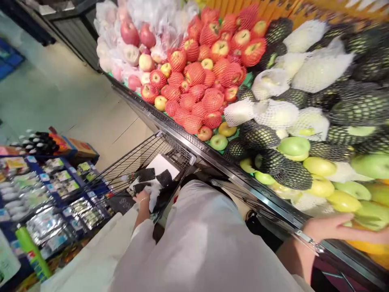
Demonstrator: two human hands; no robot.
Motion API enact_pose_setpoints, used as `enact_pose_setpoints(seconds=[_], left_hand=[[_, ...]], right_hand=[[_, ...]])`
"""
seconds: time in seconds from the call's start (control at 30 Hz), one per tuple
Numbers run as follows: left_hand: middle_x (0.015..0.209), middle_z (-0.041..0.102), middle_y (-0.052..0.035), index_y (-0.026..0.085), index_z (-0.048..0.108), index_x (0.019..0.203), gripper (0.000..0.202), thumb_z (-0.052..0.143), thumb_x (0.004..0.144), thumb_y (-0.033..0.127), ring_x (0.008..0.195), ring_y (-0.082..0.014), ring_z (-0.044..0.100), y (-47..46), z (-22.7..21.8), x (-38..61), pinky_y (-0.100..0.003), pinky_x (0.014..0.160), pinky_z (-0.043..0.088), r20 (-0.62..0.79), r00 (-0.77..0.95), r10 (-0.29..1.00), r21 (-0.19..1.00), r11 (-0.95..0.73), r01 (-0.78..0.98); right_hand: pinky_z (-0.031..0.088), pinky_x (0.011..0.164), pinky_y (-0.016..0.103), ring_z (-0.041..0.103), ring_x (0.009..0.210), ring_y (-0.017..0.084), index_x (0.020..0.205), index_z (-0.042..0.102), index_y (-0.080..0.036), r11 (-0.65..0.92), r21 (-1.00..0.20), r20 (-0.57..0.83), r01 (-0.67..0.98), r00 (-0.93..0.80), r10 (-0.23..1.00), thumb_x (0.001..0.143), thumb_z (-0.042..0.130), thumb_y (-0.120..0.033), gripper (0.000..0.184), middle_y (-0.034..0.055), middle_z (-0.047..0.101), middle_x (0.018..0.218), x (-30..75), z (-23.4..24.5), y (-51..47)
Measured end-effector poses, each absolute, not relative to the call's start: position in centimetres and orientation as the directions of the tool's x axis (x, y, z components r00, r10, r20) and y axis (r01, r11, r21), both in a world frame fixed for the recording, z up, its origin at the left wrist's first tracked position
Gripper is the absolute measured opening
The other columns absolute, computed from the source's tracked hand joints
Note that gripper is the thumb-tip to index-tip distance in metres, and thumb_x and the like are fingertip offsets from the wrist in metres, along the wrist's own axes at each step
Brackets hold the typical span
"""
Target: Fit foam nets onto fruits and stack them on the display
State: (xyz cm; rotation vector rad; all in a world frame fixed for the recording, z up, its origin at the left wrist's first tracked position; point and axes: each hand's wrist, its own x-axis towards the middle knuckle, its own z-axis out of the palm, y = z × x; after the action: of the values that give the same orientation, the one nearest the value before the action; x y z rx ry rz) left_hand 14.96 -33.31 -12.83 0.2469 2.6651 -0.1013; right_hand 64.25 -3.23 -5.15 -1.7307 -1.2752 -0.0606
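Beside green fruit [371, 210], right hand [324, 228] with fingers apart; in the cart [192, 159], left hand [142, 199] at white plastic [154, 194], grip unclear.

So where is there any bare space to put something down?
The widest bare patch is the pale floor between the fruit stand and packaged goods. In the cart, the white panel has a small free spot between the black netting and the cart's wire end. It's crowded beside the right hand with fruit, and the left hand with white wrap.
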Motion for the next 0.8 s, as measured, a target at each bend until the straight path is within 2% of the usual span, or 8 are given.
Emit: enact_pose_setpoints(seconds=[0.13, 0.23, 0.33, 0.4, 0.47, 0.6, 0.7, 0.8], left_hand=[[0.077, 0.061, -0.0094, 0.017, 0.051, 0.058, 0.022, 0.054, 0.078, 0.025, 0.097, -0.0305, 0.056, -30.3, -12.2, 12.5, -0.045, 0.084, 0.041, -0.443, -0.830, 0.339, 0.030, 0.931, 0.364], [0.073, 0.061, -0.0121, 0.019, 0.043, 0.051, 0.031, 0.048, 0.080, 0.027, 0.093, -0.0291, 0.058, -24.9, -11.0, 11.8, -0.039, 0.082, 0.043, -0.371, -0.734, 0.569, 0.190, 0.820, 0.540], [0.068, 0.061, -0.0099, 0.021, 0.043, 0.051, 0.040, 0.040, 0.088, 0.036, 0.083, -0.0223, 0.060, -18.5, -8.6, 14.0, -0.033, 0.081, 0.045, -0.275, -0.606, 0.747, 0.337, 0.665, 0.667], [0.062, 0.060, -0.0062, 0.021, 0.046, 0.052, 0.042, 0.041, 0.089, 0.042, 0.072, -0.0186, 0.060, -14.7, -6.2, 17.3, -0.030, 0.076, 0.048, -0.204, -0.481, 0.853, 0.452, 0.518, 0.726], [0.061, 0.062, -0.0048, 0.021, 0.053, 0.057, 0.038, 0.045, 0.087, 0.043, 0.065, -0.0176, 0.061, -11.8, -3.5, 21.6, -0.030, 0.070, 0.049, -0.030, -0.203, 0.979, 0.689, 0.168, 0.705], [0.071, 0.069, -0.0069, 0.019, 0.064, 0.072, 0.038, 0.041, 0.091, 0.043, 0.071, -0.0193, 0.065, -8.6, 0.9, 29.9, -0.032, 0.073, 0.052, 0.135, 0.205, 0.969, 0.810, -0.227, 0.540], [0.089, 0.073, -0.0086, 0.018, 0.068, 0.093, 0.044, 0.036, 0.093, 0.048, 0.091, -0.0222, 0.067, -8.0, 2.0, 33.8, -0.036, 0.087, 0.053, 0.145, 0.314, 0.938, 0.871, -0.272, 0.409], [0.093, 0.072, -0.0087, 0.020, 0.068, 0.098, 0.057, 0.024, 0.095, 0.056, 0.100, -0.0225, 0.064, -7.4, 1.7, 36.0, -0.040, 0.097, 0.049, 0.137, 0.322, 0.937, 0.891, -0.259, 0.374]], right_hand=[[0.028, 0.112, 0.058, 0.037, 0.137, 0.032, 0.135, 0.049, -0.015, 0.221, -0.455, 0.810, 0.863, 0.298, 0.504, 0.090, 0.049, -0.046, 0.054, 0.0271, 0.042, 0.141, 62.6, -4.3, -3.9], [0.041, 0.101, 0.058, 0.056, 0.117, 0.033, 0.120, 0.061, -0.018, 0.297, -0.510, 0.816, 0.807, 0.345, 0.463, 0.090, 0.051, -0.039, 0.038, 0.0219, 0.059, 0.121, 59.6, -3.1, -4.0], [0.052, 0.083, 0.049, 0.065, 0.085, 0.027, 0.091, 0.067, -0.019, 0.325, -0.730, 0.602, 0.601, 0.341, 0.722, 0.092, 0.049, -0.034, 0.023, 0.0110, 0.068, 0.084, 55.7, -1.7, -5.2], [0.053, 0.079, 0.044, 0.066, 0.082, 0.024, 0.085, 0.068, -0.020, 0.307, -0.836, 0.376, 0.456, 0.068, 0.924, 0.092, 0.048, -0.031, 0.024, 0.0078, 0.069, 0.080, 53.4, -0.9, -6.6], [0.054, 0.078, 0.041, 0.066, 0.087, 0.024, 0.088, 0.070, -0.021, 0.293, -0.891, 0.239, 0.347, -0.190, 0.952, 0.092, 0.049, -0.030, 0.023, 0.0085, 0.071, 0.089, 51.8, -0.4, -7.8], [0.052, 0.065, 0.034, 0.065, 0.072, 0.022, 0.083, 0.070, -0.023, 0.351, -0.911, 0.300, 0.214, -0.238, 0.924, 0.088, 0.054, -0.027, 0.017, 0.0065, 0.069, 0.080, 51.7, -0.4, -8.7], [0.046, 0.057, 0.029, 0.059, 0.061, 0.018, 0.073, 0.067, -0.023, 0.345, -0.924, 0.316, 0.167, -0.176, 0.932, 0.089, 0.050, -0.022, 0.023, 0.0029, 0.063, 0.066, 53.5, -0.6, -8.4], [0.043, 0.054, 0.026, 0.053, 0.057, 0.015, 0.064, 0.063, -0.021, 0.301, -0.944, 0.265, 0.131, -0.240, 0.934, 0.090, 0.047, -0.023, 0.030, 0.0013, 0.058, 0.060, 55.6, -0.4, -7.9]])
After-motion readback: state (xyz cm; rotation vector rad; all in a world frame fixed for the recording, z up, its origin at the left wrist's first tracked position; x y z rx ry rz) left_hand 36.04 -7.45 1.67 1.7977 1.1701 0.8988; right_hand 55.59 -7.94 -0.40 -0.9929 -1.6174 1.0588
